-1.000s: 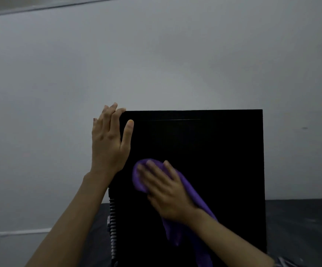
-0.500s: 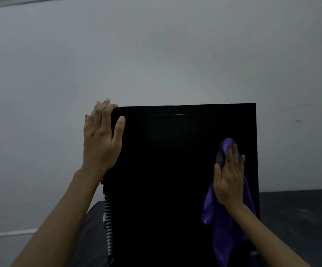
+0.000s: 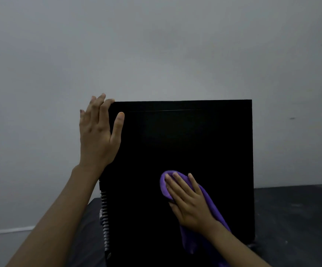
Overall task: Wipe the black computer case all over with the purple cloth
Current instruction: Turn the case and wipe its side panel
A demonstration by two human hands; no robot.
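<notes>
Upright black case (image 3: 185, 151), purple cloth (image 3: 214, 211) against it

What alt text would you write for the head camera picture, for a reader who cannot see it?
A person's right hand presses a purple cloth flat against the near face of an upright black computer case, while the left hand rests on its upper left corner. The case stands on a dark surface before a plain grey wall.

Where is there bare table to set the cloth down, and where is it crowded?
Widest bare patch: the table right of the black case, back to the wall. A narrower strip left of the case, crossed by the left forearm. Crowded: the panel's lower middle, where the right hand presses the purple cloth, and its top left corner under the left hand.
</notes>
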